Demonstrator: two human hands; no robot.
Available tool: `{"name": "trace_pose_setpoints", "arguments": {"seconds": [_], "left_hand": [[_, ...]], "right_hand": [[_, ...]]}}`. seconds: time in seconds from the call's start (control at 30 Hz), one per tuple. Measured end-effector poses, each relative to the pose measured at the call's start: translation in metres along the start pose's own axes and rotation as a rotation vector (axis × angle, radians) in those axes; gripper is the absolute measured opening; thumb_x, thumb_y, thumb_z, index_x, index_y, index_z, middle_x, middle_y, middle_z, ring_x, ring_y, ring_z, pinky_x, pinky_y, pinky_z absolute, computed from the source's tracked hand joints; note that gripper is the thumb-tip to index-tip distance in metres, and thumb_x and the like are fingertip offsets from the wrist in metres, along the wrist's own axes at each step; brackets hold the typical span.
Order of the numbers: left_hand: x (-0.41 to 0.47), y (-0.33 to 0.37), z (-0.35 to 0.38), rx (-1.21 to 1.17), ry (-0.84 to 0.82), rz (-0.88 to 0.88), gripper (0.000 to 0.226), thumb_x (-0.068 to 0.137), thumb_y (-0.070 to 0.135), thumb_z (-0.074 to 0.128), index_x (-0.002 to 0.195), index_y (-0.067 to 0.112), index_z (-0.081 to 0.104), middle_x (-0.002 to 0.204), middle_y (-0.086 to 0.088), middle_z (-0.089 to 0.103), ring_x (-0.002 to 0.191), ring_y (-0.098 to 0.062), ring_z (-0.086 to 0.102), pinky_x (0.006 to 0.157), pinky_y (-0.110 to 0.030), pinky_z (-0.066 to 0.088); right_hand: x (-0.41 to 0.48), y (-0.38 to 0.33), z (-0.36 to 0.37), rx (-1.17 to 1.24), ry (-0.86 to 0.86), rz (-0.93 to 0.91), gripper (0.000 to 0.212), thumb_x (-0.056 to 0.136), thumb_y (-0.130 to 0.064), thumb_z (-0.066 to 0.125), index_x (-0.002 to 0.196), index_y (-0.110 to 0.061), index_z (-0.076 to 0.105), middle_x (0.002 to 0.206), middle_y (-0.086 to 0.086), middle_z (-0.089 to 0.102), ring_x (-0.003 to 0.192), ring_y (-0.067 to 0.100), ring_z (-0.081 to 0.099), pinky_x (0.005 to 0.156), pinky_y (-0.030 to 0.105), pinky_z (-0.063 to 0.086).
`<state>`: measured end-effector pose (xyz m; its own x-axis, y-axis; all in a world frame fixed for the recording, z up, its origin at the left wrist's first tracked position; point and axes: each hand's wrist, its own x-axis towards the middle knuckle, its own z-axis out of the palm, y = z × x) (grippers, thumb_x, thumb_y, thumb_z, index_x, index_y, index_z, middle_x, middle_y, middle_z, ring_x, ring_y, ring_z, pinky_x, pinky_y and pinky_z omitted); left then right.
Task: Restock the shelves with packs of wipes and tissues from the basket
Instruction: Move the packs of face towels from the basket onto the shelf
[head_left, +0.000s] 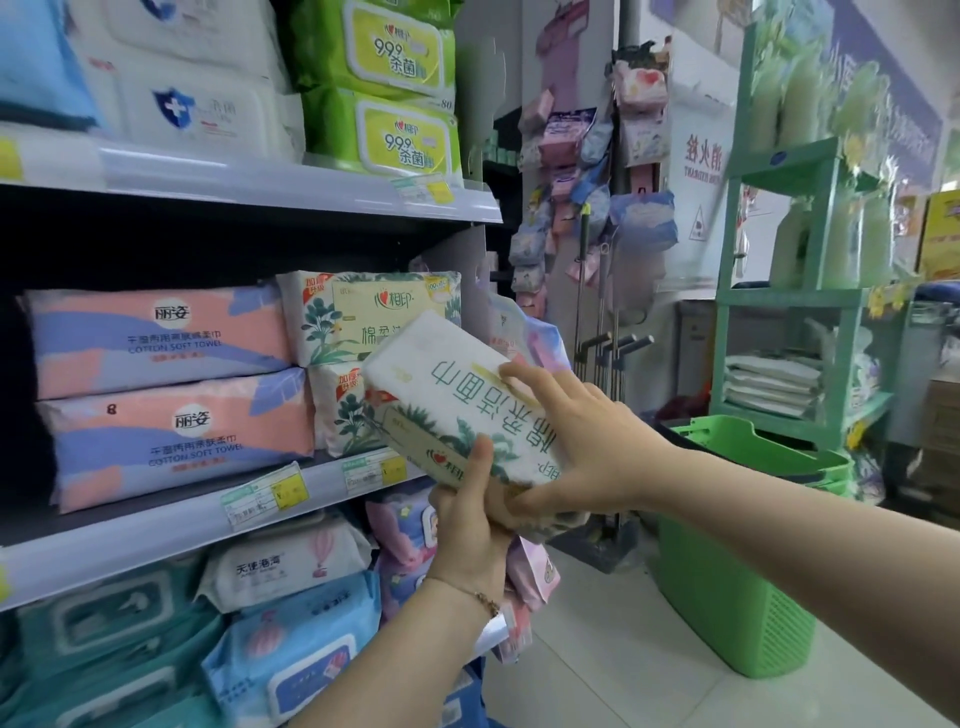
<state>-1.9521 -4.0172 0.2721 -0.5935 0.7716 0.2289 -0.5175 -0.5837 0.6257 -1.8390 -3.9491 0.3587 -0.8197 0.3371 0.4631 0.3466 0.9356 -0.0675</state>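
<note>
White 心相印 pack (441, 395), inverted, gripped by left hand (470, 525) and right hand (576, 441).

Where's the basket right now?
Head view, right side: the basket stands on the floor, just in front of the green rack and right of the shelves.
</note>
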Motion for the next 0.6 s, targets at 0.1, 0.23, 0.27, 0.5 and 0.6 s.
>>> {"name": "trace_pose_setpoints", "arguments": {"seconds": [0.1,0.23,0.27,0.5,0.6], "left_hand": [[0.004,0.02,0.001,0.036,-0.006,0.032,0.114,0.043,0.047,0.091,0.138,0.013,0.04,0.131,-0.012,0.059,0.114,-0.028,0.06,0.08,-0.039,0.056],[0.018,0.057,-0.006,0.181,0.045,0.2,0.11,0.046,0.03,0.087,0.141,0.019,0.032,0.122,-0.007,0.059,0.105,-0.026,0.059,0.067,-0.033,0.052],[0.022,0.068,-0.01,0.186,0.049,0.254,0.109,0.049,0.023,0.085,0.141,0.029,0.026,0.124,-0.008,0.055,0.106,-0.026,0.058,0.066,-0.035,0.053],[0.035,0.126,-0.019,0.655,-0.069,0.427,0.074,0.053,0.013,0.083,0.118,0.025,0.049,0.111,-0.006,0.068,0.1,-0.028,0.068,0.066,-0.03,0.057],[0.051,0.144,-0.026,0.612,0.034,0.519,0.077,0.054,0.019,0.083,0.123,0.029,0.048,0.112,-0.003,0.068,0.101,-0.024,0.068,0.074,-0.04,0.058]], "right_hand": [[0.011,0.008,-0.012,0.133,-0.009,0.02,0.107,0.048,-0.052,0.068,0.138,-0.042,0.011,0.132,-0.005,0.041,0.113,0.022,0.046,0.093,0.047,0.044],[0.026,0.017,-0.036,0.112,-0.027,-0.048,0.102,0.047,-0.045,0.065,0.139,-0.038,0.02,0.119,-0.012,0.048,0.098,0.017,0.051,0.087,0.041,0.046],[0.03,0.017,-0.041,0.111,-0.031,-0.063,0.102,0.045,-0.047,0.062,0.139,-0.038,0.022,0.116,-0.016,0.047,0.097,0.015,0.05,0.088,0.041,0.045],[0.09,0.008,-0.056,0.069,-0.032,-0.15,0.101,0.045,-0.056,0.049,0.142,-0.049,0.023,0.124,-0.007,0.044,0.116,0.016,0.041,0.102,0.051,0.033],[0.116,-0.006,-0.053,0.111,0.008,-0.181,0.092,0.054,-0.052,0.051,0.143,-0.048,0.029,0.126,-0.005,0.042,0.117,0.018,0.042,0.104,0.046,0.035]]}}
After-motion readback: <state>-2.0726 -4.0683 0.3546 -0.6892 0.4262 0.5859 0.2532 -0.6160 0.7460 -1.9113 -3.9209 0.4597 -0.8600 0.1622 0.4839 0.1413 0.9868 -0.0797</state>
